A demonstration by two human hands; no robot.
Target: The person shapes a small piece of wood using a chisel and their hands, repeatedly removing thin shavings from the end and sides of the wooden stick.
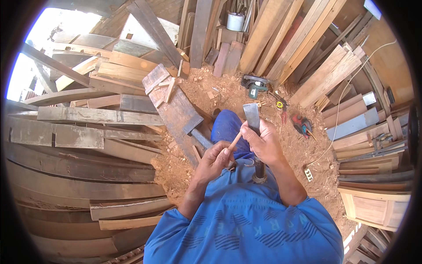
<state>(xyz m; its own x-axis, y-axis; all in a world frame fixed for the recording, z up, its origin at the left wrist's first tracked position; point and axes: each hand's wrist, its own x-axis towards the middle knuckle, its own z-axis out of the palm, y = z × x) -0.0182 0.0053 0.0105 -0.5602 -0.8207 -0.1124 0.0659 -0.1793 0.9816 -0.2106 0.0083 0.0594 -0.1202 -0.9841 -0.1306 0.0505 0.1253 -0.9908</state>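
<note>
My right hand [267,141] is closed around a wide-bladed chisel [252,115], its flat metal blade pointing up and away from me. The chisel's dark handle [259,169] runs down against my blue shirt. Between my hands is a short, thin wooden peg [236,140], tilted. My left hand [214,161] pinches its lower end, while my right thumb lies at the upper end, close to the blade. To the left, a hammer [202,139] rests on a worn wooden plank [178,108], which also carries a few small wood offcuts [170,89].
Stacked boards [83,141] crowd the left; more planks [268,35] lean at the back and right. On the sawdust-covered floor [281,163] lie a green power tool [255,86], a yellow tape measure [280,104], red-handled pliers [284,117] and a white socket strip [308,175] with its cord.
</note>
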